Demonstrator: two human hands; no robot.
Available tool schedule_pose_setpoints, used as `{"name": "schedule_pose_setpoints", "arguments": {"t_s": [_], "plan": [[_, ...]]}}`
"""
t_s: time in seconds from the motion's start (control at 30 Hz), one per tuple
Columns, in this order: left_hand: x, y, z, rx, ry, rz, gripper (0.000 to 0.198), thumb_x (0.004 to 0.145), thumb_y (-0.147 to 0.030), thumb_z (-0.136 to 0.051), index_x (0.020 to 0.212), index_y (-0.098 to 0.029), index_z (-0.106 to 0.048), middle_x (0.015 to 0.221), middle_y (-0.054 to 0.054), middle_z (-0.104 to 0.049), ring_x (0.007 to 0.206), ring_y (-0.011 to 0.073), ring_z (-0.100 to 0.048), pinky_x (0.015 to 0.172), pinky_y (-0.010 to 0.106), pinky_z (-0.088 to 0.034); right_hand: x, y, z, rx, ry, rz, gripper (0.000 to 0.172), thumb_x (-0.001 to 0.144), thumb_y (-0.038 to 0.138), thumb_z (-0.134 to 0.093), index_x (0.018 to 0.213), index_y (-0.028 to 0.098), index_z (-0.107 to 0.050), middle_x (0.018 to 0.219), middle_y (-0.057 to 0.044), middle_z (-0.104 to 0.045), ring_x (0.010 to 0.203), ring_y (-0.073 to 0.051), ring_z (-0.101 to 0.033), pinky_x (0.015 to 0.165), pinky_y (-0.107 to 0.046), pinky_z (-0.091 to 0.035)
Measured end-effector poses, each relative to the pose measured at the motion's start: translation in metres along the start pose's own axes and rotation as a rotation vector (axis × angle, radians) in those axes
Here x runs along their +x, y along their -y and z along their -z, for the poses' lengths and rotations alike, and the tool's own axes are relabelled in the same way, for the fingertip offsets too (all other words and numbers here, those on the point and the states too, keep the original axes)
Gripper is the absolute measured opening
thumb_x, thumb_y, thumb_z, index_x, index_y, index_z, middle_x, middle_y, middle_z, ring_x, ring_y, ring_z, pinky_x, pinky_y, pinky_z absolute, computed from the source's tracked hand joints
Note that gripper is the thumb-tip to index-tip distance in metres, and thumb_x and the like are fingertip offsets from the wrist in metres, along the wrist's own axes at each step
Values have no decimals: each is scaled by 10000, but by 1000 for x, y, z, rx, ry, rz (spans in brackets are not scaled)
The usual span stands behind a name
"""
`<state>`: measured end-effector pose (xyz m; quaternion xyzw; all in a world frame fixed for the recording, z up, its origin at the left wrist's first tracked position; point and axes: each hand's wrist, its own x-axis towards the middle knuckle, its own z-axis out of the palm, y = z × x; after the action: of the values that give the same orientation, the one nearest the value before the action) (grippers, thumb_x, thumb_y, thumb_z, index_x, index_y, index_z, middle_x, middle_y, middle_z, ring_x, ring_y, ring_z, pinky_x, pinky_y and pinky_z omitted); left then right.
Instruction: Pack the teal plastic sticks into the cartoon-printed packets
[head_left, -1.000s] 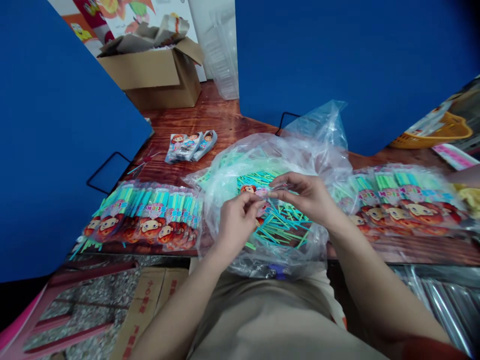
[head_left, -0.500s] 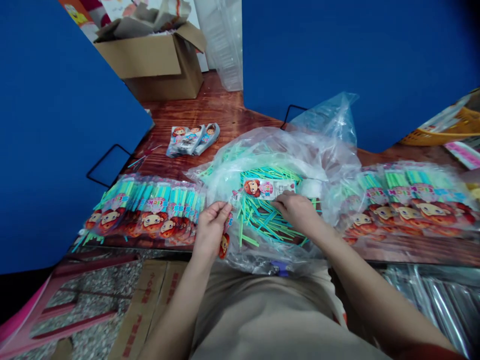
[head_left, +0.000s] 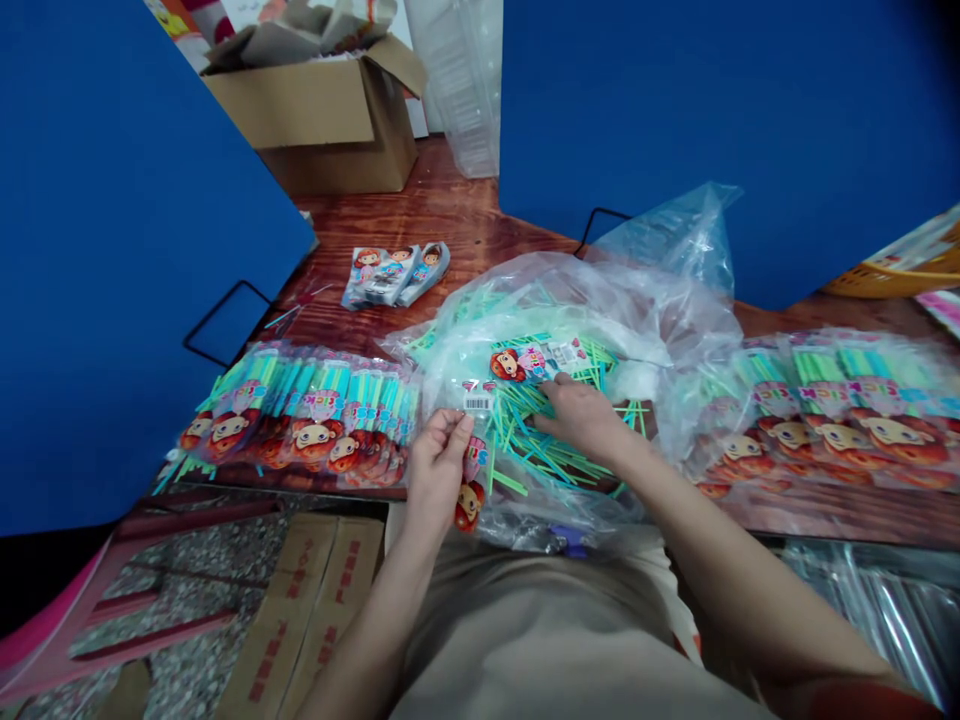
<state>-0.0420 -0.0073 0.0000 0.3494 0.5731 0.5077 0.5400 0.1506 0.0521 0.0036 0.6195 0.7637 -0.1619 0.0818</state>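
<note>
At the far left, a blue panel [head_left: 112, 250] is filling the edge of our view, and below it a pink plastic frame [head_left: 45, 632] is standing over the speckled floor. Next, a row of filled packets [head_left: 311, 400] is lying along the front of the wooden table [head_left: 465, 220]; they are overlapping, green and blue sticks showing above printed red-haired faces. Behind that row, an open cardboard box [head_left: 337, 110] is standing at the back, and some flat printed packets [head_left: 386, 275] are lying nearer to us.

With our left hand [head_left: 435, 470] we are pinching a clear packet [head_left: 474, 460] between thumb and fingers, just right of the row; its printed face is pointing toward us. Beside it, a large clear bag [head_left: 645, 290] is gaping open, loose green and blue sticks [head_left: 525, 430] lying in its mouth. A printed wrapper [head_left: 534, 362] is resting on top of them. Our right hand [head_left: 585, 420] is resting at the sticks, near the wrapper's lower edge; we cannot tell whether its fingers are gripping anything. Farther right, a second row of filled packets [head_left: 847, 410] is lying along the table, with a yellow basket [head_left: 892, 282] standing behind.
</note>
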Motion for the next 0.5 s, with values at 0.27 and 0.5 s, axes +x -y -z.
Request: {"name": "schedule_pose_setpoints", "arguments": {"t_s": [0.27, 0.5], "plan": [[-2, 5, -6, -21, 58, 8, 311, 795, -467, -716, 766, -180, -600, 522, -80, -497, 391, 64, -426, 399, 184, -349, 12, -3, 10, 21, 20, 55, 442, 907, 435, -566, 1202, 119, -659, 1198, -191, -641, 1142, -347, -595, 908, -385, -457], [-2, 3, -5, -83, 16, 51, 354, 726, -486, -776, 774, -177, -609, 529, -85, -514, 380, 62, -442, 387, 186, -376, 29, 13, 12, -21, 44, 57, 327, 898, 291, -558, 1117, 85, -689, 1123, -198, -696, 1027, -302, -661, 831, -344, -481]]}}
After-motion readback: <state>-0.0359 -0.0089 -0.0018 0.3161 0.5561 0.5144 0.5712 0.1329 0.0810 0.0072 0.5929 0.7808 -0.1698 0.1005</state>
